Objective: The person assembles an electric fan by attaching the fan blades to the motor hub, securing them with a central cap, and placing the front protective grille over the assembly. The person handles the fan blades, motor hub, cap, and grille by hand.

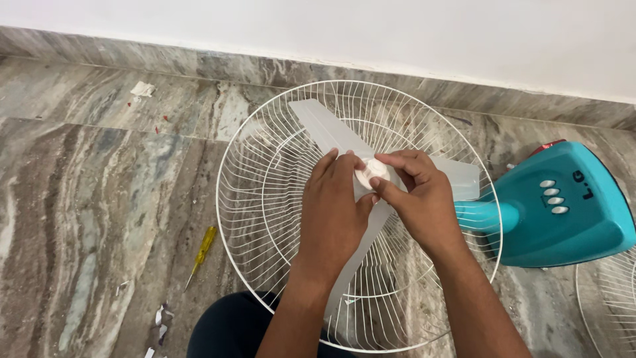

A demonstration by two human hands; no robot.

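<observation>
While both hands meet at the middle of the fan, the small white cap [372, 172] sits right between them, on the hub of the fan blade [331, 129]. The left hand [334, 212] comes up from 6 o'clock and its fingers [341, 162] curl over the cap's left side. The right hand [421, 195] comes in from 4 o'clock, and its thumb and first finger pinch the cap from the right. Both sets of fingers are closed narrow around the cap and touch it. Neither hand is nearer; both are on it.

The see-through blade has three arms. One long arm points to 11 o'clock, one points to 3 o'clock, and one runs down to 6 o'clock under the left wrist. The blade lies inside the round white wire guard [245, 199], which lies flat on the grey marble floor [79, 212].

At 3 o'clock, the teal fan base [583, 225] lies on its side. It has a row of small white oval buttons and dark letters on top. Part of another wire guard [613, 298] shows at 4 o'clock.

At 8 o'clock, well apart from the hands, lies a yellow screwdriver [202, 252], its long side pointing from 1 to 7 o'clock. Small paper scraps [142, 89] lie at 10 o'clock, near the wall.
</observation>
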